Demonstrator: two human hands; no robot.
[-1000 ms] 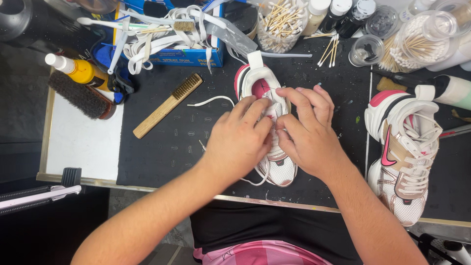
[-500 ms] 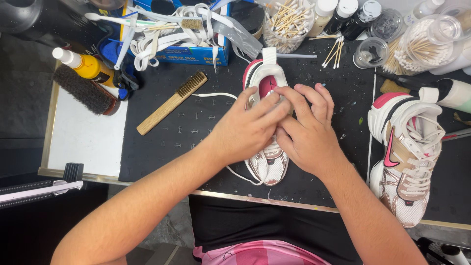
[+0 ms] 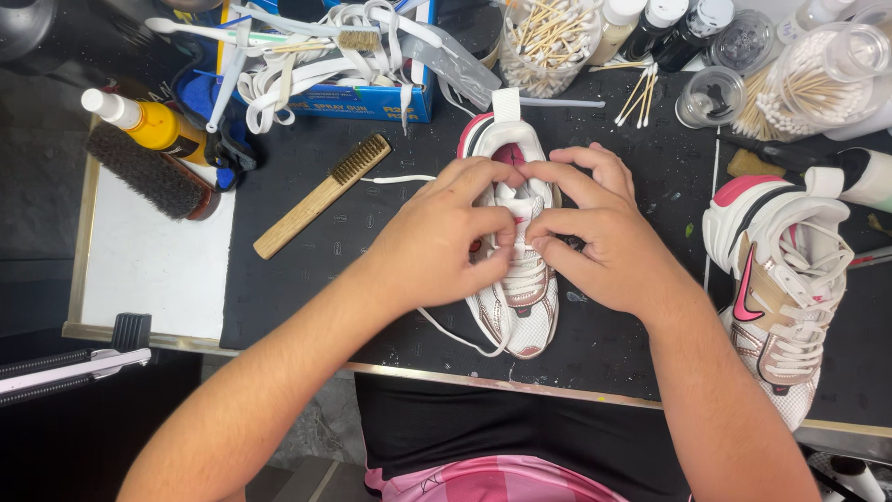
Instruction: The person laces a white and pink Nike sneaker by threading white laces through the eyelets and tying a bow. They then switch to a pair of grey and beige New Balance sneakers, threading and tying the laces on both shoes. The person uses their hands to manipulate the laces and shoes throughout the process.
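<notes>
Both hands work on a white and pink shoe (image 3: 520, 307) lying toe toward the person on the black mat (image 3: 307, 279). The left hand (image 3: 446, 237) and right hand (image 3: 604, 232) meet over its tongue, fingertips pressed together on the white lace (image 3: 437, 327) near the top eyelets; a loop of that lace trails off the shoe's left side. The fingers hide just what they pinch, so whether it is lace or tongue is hard to say.

Behind the shoe, a blue box (image 3: 353, 93) holds a tangle of white laces with a small brush on top. Right of the box, a clear jar (image 3: 548, 37) is packed with cotton swabs, and a second jar (image 3: 818, 79) farther right holds more. A small clear cup (image 3: 711, 93) between them has something dark in it, too small to make out. Loose swabs (image 3: 636, 93) lie beside that cup. Dark bottles behind the jars are cut off by the top edge.

Left of the shoe lies a wooden brush (image 3: 321, 195); farther left, a dark bristle brush (image 3: 144, 172) and a yellow bottle (image 3: 153, 125). Right of the shoe rests the matching shoe (image 3: 785, 288), laced.
</notes>
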